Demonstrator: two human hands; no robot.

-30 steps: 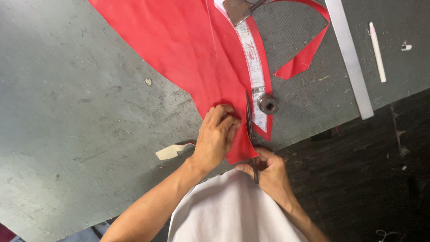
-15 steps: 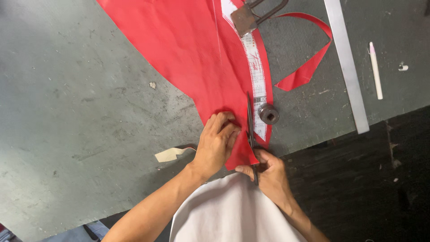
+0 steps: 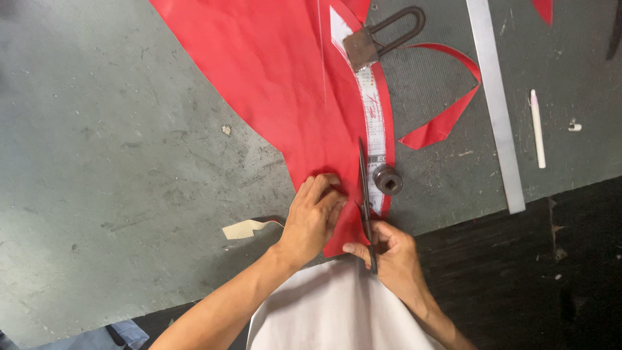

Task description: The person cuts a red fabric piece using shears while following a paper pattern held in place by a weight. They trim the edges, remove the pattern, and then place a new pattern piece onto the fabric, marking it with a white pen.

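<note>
Red sheet material [image 3: 272,84], smooth and broad, lay spread over the grey worn tabletop [image 3: 116,162], narrowing toward the near edge where both hands worked. The left hand [image 3: 314,217] pressed flat on the sheet's lower tip, fingers spread and holding nothing, just beside the cutting line. The right hand [image 3: 392,249] was closed around the handles of dark long-bladed scissors [image 3: 364,194], whose blades pointed away from the person and ran up along the sheet's right edge. Beside the blades, a white printed paper strip [image 3: 372,123] lay lengthwise on the red material. A small dark round metal weight [image 3: 388,179] sat at the strip's lower end, and a grey metal block with a looped handle [image 3: 376,40] rested on its upper end. A curling red offcut strip [image 3: 447,116] lay to the right, near a long flat metal ruler [image 3: 495,104]. Farther right was a white chalk stick [image 3: 538,129]. A scrap of beige tape [image 3: 243,228] lay left of the left wrist.
</note>
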